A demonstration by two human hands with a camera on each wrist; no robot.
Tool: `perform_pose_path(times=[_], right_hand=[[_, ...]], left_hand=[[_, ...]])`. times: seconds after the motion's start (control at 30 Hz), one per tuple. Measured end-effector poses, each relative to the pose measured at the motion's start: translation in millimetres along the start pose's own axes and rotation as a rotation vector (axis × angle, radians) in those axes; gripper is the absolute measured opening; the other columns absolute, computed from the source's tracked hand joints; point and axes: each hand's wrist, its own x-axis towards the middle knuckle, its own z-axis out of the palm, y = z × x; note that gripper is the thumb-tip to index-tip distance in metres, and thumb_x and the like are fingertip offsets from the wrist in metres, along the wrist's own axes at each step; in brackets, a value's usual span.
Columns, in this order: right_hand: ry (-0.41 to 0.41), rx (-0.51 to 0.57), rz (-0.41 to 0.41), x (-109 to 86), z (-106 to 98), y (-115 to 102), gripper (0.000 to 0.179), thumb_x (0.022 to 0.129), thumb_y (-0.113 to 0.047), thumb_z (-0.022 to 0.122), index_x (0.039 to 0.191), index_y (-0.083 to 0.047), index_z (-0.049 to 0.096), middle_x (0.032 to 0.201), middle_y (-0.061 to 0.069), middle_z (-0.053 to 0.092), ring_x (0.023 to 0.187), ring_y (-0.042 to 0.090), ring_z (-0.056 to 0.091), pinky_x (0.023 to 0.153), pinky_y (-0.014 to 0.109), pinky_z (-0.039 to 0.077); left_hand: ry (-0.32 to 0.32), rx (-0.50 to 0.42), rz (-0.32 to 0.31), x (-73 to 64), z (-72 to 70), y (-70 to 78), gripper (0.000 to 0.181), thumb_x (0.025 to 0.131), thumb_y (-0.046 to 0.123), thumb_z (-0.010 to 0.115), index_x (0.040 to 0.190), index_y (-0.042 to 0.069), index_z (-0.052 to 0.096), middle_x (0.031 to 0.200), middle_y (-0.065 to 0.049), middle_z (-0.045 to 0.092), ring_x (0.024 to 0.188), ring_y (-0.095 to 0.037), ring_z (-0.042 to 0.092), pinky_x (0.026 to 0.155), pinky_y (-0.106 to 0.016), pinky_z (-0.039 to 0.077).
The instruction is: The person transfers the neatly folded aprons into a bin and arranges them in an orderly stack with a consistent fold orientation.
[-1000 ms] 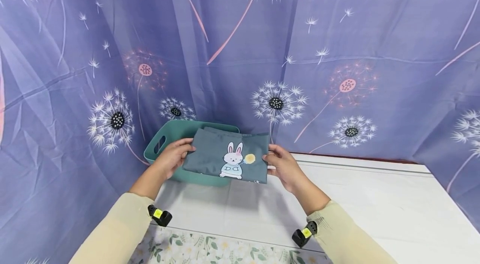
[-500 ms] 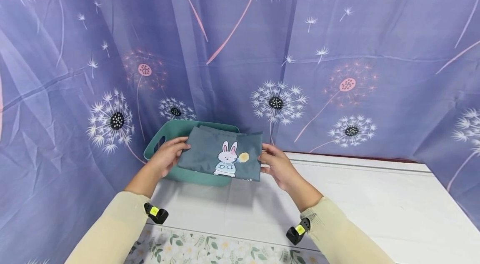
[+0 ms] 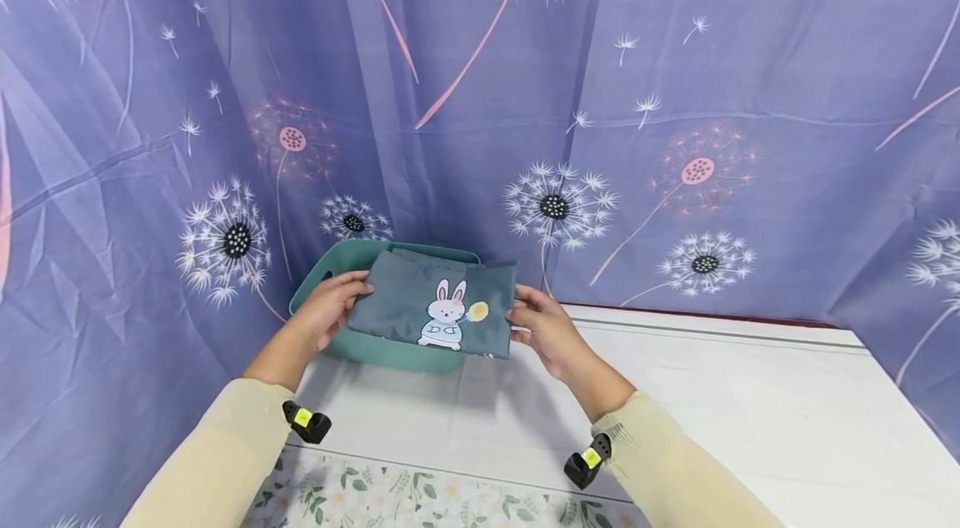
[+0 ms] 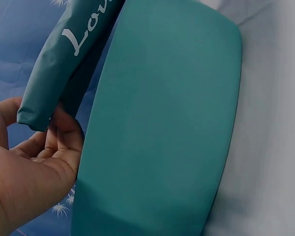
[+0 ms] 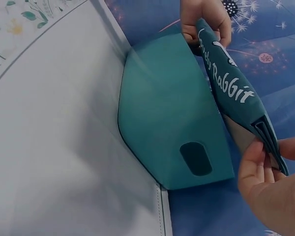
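A folded dark grey-green cloth (image 3: 401, 295) with a white rabbit print hangs over the green plastic basket (image 3: 390, 351) in the head view. My left hand (image 3: 330, 307) pinches the cloth's left end between thumb and fingers. At the opposite end, my right hand (image 3: 546, 328) pinches the right edge. White lettering reading "Rabbit" runs along the folded cloth (image 5: 236, 83) in the right wrist view, where its layers show at the right end. The basket's outer wall (image 4: 157, 123) fills the middle of the left wrist view. Most of the basket's inside is hidden by the cloth.
The basket stands at the left rear of a white table (image 3: 712, 411), near a purple dandelion-print curtain (image 3: 660, 53) that hangs behind and at both sides. Floral fabric (image 3: 450, 495) lies along the front. Both wrists wear small black cameras.
Both hands have moved to the left with the cloth, which now lies further over the basket. The grip at each end looks the same, and the basket has stayed put.
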Motion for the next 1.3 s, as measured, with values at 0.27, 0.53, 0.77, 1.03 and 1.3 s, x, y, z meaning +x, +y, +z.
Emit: perform_pose_path(times=[0.27, 0.53, 0.77, 1.03, 1.3], right_hand=[[0.003, 0.002, -0.001, 5.4, 9.0, 4.7, 0.060, 0.095, 0.000, 0.053, 0.152, 0.003, 0.036, 0.115, 0.006, 0.053, 0.096, 0.011, 0.057, 0.085, 0.028, 0.054], [0.020, 0.078, 0.009, 10.0, 20.0, 10.1, 0.059, 0.094, 0.001, 0.051, 0.152, 0.003, 0.036, 0.111, 0.004, 0.050, 0.096, 0.011, 0.055, 0.086, 0.027, 0.051], [0.006, 0.129, 0.003, 15.4, 27.7, 10.6, 0.059, 0.094, 0.002, 0.050, 0.151, 0.003, 0.037, 0.121, 0.010, 0.053, 0.094, 0.011, 0.058, 0.090, 0.030, 0.052], [0.006, 0.138, 0.021, 22.3, 35.9, 9.0, 0.061, 0.094, 0.002, 0.049, 0.153, 0.001, 0.036, 0.133, 0.016, 0.051, 0.097, 0.012, 0.058, 0.095, 0.034, 0.051], [0.011, 0.146, 0.008, 26.5, 43.9, 5.5, 0.063, 0.092, 0.004, 0.051, 0.153, 0.001, 0.037, 0.128, 0.014, 0.052, 0.095, 0.011, 0.058, 0.088, 0.030, 0.052]], left_hand=[[0.019, 0.049, -0.034, 1.6, -6.8, 2.4, 0.062, 0.103, 0.023, 0.052, 0.159, 0.009, 0.031, 0.157, -0.016, 0.037, 0.107, -0.005, 0.057, 0.085, -0.017, 0.052], [0.027, 0.077, -0.052, 2.8, -15.5, 0.6, 0.062, 0.103, 0.024, 0.051, 0.159, 0.008, 0.030, 0.164, -0.018, 0.029, 0.127, -0.018, 0.050, 0.084, -0.015, 0.050], [0.048, 0.085, -0.056, 5.3, -23.4, -1.7, 0.061, 0.104, 0.025, 0.050, 0.159, 0.009, 0.030, 0.162, -0.019, 0.032, 0.113, -0.007, 0.057, 0.082, -0.017, 0.049], [0.055, 0.039, -0.067, 8.3, -28.8, -1.9, 0.062, 0.104, 0.023, 0.048, 0.160, 0.007, 0.027, 0.166, -0.019, 0.025, 0.146, -0.031, 0.035, 0.092, -0.018, 0.047], [0.055, 0.032, -0.059, 8.5, -33.9, 0.4, 0.062, 0.105, 0.022, 0.047, 0.161, 0.006, 0.025, 0.169, -0.017, 0.015, 0.152, -0.036, 0.025, 0.118, -0.041, 0.035]])
